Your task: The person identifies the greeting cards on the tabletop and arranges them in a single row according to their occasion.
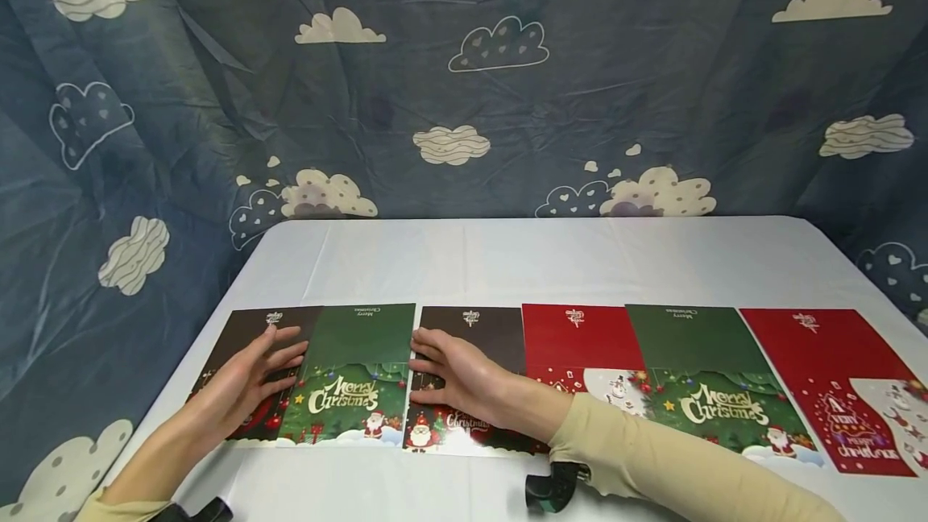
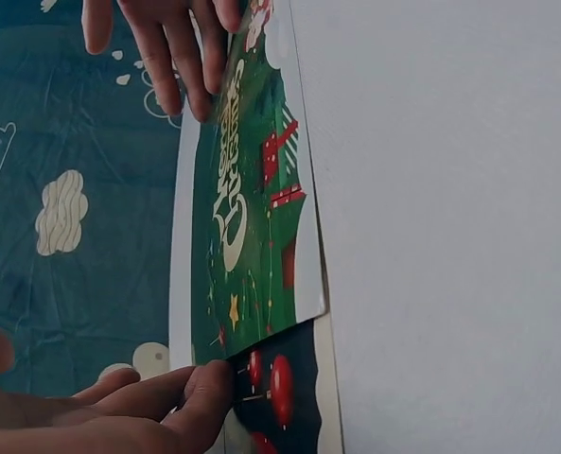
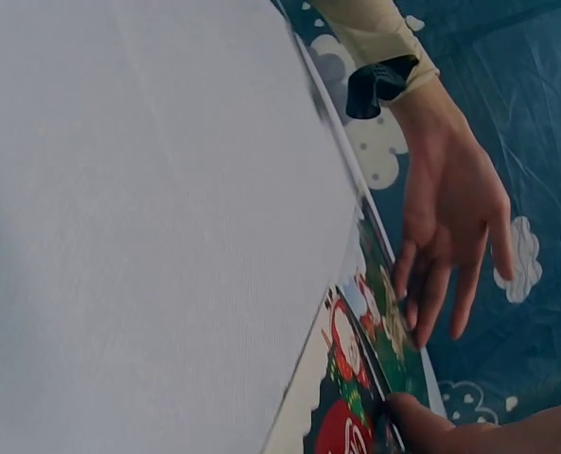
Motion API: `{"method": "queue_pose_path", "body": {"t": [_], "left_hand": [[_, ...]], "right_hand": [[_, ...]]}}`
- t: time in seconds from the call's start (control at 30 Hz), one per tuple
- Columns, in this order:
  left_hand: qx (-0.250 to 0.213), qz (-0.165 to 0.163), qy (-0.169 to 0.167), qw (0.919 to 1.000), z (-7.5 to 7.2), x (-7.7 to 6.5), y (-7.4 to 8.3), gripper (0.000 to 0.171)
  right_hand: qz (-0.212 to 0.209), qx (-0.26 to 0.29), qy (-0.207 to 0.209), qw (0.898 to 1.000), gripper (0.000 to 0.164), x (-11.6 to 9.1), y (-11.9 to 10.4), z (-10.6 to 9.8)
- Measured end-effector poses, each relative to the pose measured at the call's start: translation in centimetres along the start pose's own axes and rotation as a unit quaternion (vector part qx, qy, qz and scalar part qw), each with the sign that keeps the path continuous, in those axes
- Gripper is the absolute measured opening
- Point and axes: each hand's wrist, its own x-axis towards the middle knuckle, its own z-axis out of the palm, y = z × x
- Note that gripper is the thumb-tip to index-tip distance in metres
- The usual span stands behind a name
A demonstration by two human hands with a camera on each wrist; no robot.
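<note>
Christmas cards lie opened flat in a row across the table. My left hand (image 1: 250, 381) rests over the leftmost dark card (image 1: 246, 327), its fingertips near the left edge of a green "Merry Christmas" card (image 1: 362, 338). My right hand (image 1: 464, 373) lies over the second dark card (image 1: 486, 337), fingertips at that card's left edge, beside a narrow white gap. Both hands have extended, slightly bent fingers. In the left wrist view, the green card (image 2: 252, 218) overlaps the dark card (image 2: 299, 388) a little. The right wrist view shows the right thumb (image 3: 417, 416) touching the dark card's edge.
Right of the hands lie a red card (image 1: 580, 337), another green card (image 1: 696, 345) and a larger-looking red card (image 1: 805, 353). A white cloth covers the table (image 1: 507, 260). Behind hangs a blue curtain (image 1: 435, 103) with clouds. A black wrist device (image 1: 553, 488) hangs under the right sleeve.
</note>
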Motion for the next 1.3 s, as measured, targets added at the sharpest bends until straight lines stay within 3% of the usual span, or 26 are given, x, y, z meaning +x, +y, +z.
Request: {"method": "queue_pose_path", "body": {"t": [0.3, 0.67, 1.0, 1.3], "left_hand": [[-0.042, 0.006, -0.019, 0.9989, -0.5, -0.7, -0.4, 0.071], [-0.038, 0.025, -0.011, 0.9989, -0.8, -0.8, 0.1, 0.07], [-0.061, 0.031, -0.032, 0.9972, -1.0, -0.5, 1.4, 0.072], [-0.039, 0.052, -0.045, 0.9968, -1.5, 0.6, 2.5, 0.071]], "right_hand": [[-0.031, 0.014, 0.016, 0.999, 0.066, -0.5, 0.3, 0.9], [-0.048, 0.001, 0.008, 0.999, 0.068, -0.6, -0.4, 0.9], [-0.053, -0.011, 0.002, 0.999, 0.064, 0.2, -1.5, 0.2], [-0.058, -0.007, 0.0, 0.998, 0.062, 1.3, -2.6, -0.2]]}}
